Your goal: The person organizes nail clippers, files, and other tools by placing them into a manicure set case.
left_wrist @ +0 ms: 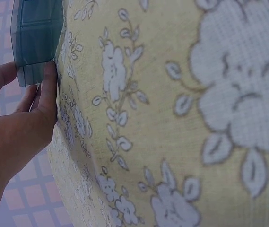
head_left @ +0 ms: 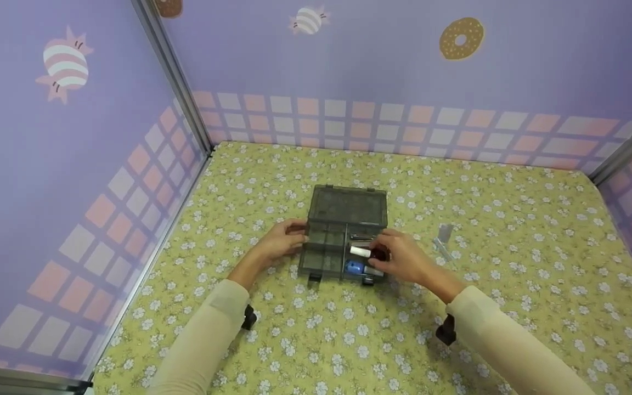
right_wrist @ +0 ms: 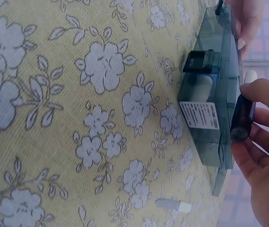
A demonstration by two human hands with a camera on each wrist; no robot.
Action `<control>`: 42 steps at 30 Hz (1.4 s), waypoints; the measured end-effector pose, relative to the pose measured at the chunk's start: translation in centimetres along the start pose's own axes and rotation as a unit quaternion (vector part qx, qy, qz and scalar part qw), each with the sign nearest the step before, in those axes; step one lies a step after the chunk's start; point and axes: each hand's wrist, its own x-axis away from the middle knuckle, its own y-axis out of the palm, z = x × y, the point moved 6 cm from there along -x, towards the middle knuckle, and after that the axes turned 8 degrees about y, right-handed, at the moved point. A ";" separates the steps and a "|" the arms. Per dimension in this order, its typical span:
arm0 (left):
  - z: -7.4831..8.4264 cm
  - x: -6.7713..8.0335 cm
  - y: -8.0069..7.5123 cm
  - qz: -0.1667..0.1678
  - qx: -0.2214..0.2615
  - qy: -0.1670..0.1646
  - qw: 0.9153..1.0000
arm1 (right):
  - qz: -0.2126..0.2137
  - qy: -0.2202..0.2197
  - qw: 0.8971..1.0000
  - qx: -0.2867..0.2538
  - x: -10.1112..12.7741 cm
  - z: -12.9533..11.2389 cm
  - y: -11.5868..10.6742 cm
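Observation:
A grey see-through divided box (head_left: 324,258) lies on the cloth with its lid (head_left: 349,206) folded back. My left hand (head_left: 283,240) grips the box's left side, thumb and fingers at its wall in the left wrist view. My right hand (head_left: 404,256) pinches a dark nail polish bottle (right_wrist: 244,116) with a white cap (head_left: 360,252), tilted on its side over the right half of the box. Below it, a blue nail polish bottle (head_left: 355,267) lies in the front right compartment. Behind it, a shiny metal item (head_left: 362,237) lies in the back right compartment.
Right of the box, a small flat grey piece (head_left: 445,232) and a thin pale stick-like item (head_left: 443,250) lie on the yellow flowered cloth (head_left: 513,263). Patterned purple panels (head_left: 316,66) stand around the table's back and sides. A label (right_wrist: 199,115) is stuck on the box wall.

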 end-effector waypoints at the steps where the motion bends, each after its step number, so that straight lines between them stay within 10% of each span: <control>1: 0.0 0.0 0.0 0.000 0.000 0.001 1.000 | 0.001 -0.003 1.000 0.001 0.0 -0.1 0.1; 42: -0.3 0.0 -0.2 -0.007 0.003 -0.003 1.000 | 0.040 0.148 0.987 -0.049 3.0 10.5 -1.6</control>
